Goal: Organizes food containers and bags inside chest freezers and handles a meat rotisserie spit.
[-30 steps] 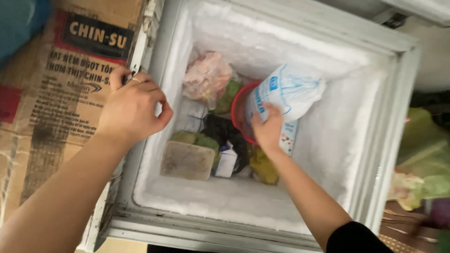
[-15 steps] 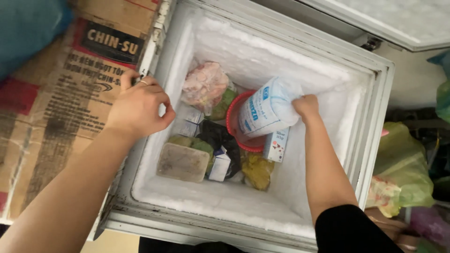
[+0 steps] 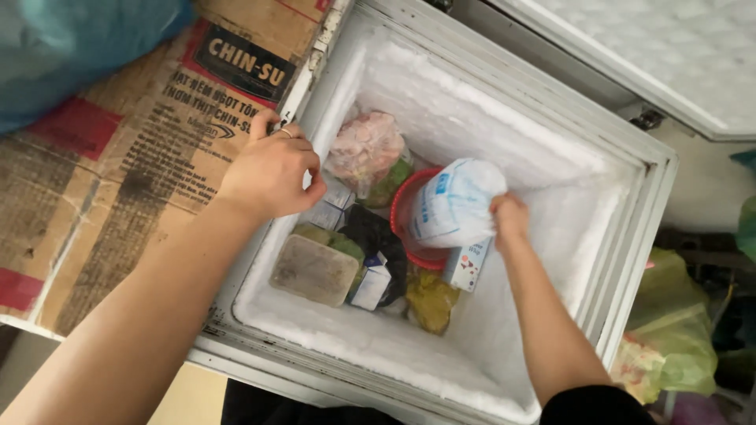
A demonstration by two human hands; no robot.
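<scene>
I look down into an open chest freezer [image 3: 551, 149] with thick frost on its walls. My right hand [image 3: 510, 218] reaches inside and grips a white bag with blue print [image 3: 453, 203], which lies over a red round container [image 3: 403, 228]. My left hand [image 3: 272, 171] rests curled on the freezer's left rim, next to a cardboard box. Below the bag lie a pink bag of frozen meat [image 3: 364, 149], a frosted rectangular tub [image 3: 313, 270], a small white carton [image 3: 372, 285], a black bag [image 3: 374, 232] and a yellowish bag [image 3: 431, 299].
A printed cardboard box [image 3: 118, 181] stands left of the freezer, with a blue bag [image 3: 71, 47] on it. The freezer lid [image 3: 661, 55] stands open at top right. Yellow-green plastic bags [image 3: 677, 323] sit to the right of the freezer.
My right hand has shifted from under the white bag to its right side and pushed it down and left onto the red container. The left hand stays on the rim.
</scene>
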